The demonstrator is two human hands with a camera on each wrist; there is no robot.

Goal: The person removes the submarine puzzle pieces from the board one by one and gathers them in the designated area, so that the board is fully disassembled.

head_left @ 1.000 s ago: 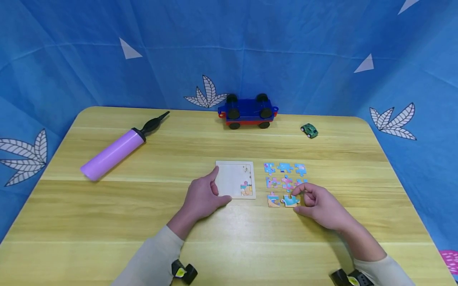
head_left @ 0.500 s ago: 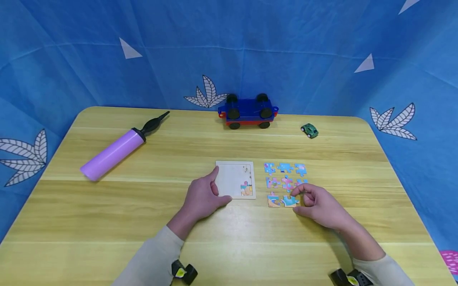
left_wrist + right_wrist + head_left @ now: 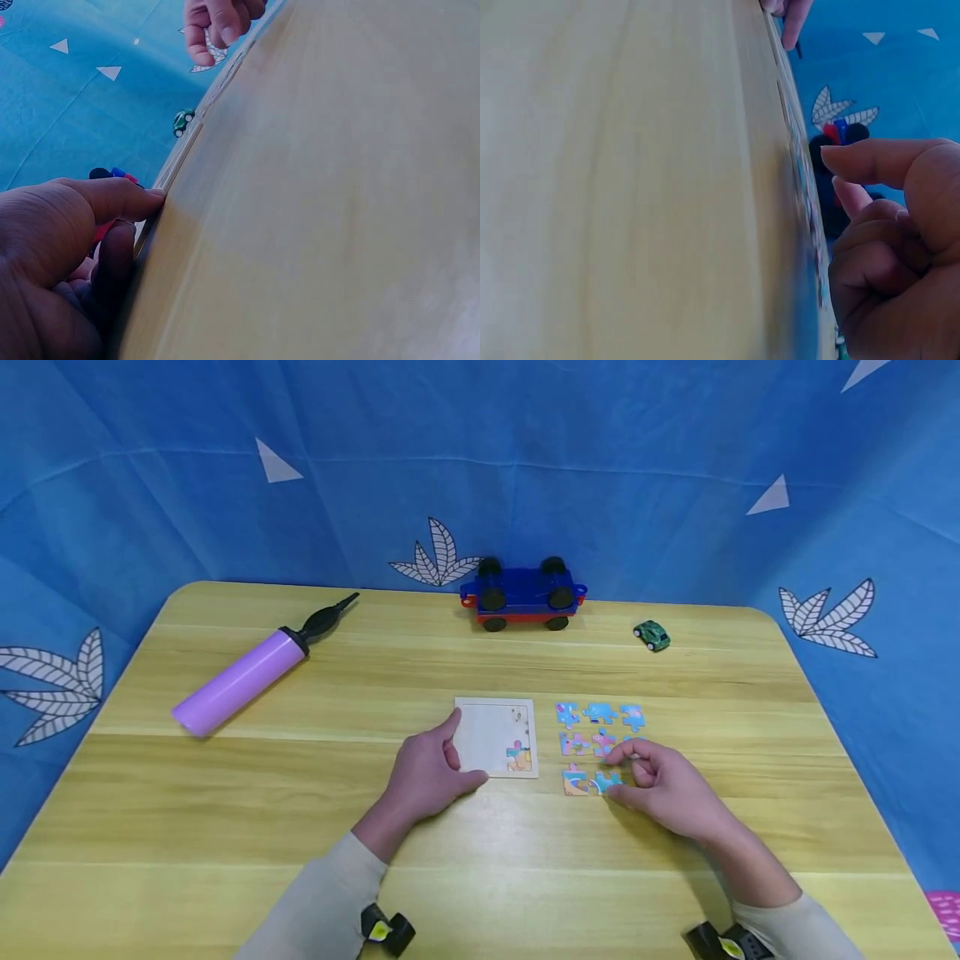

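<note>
My left hand (image 3: 427, 772) holds the lower left corner of a square puzzle board (image 3: 480, 731), index finger at its left side and thumb at the near edge. One jigsaw piece (image 3: 518, 758) sits in the board's lower right corner. To the right, loose jigsaw pieces (image 3: 600, 713) lie in three rows. My right hand (image 3: 667, 789) hovers over the right end of the two nearer rows, its fingertips overlapping a blue piece (image 3: 603, 782) and hiding part of it. In the right wrist view, the thumb (image 3: 862, 160) and index finger are apart, with nothing between them.
A purple hand pump (image 3: 240, 681) with a black nozzle lies at the left of the wooden table (image 3: 480, 877). A blue and red toy wagon (image 3: 525, 593) rests on its side at the back edge, and a small green toy car (image 3: 652, 635) stands to its right.
My right hand has shifted slightly left, and its thumb now covers more of the blue piece in the near row. The left hand stays on the board; the whole head view has shifted slightly.
</note>
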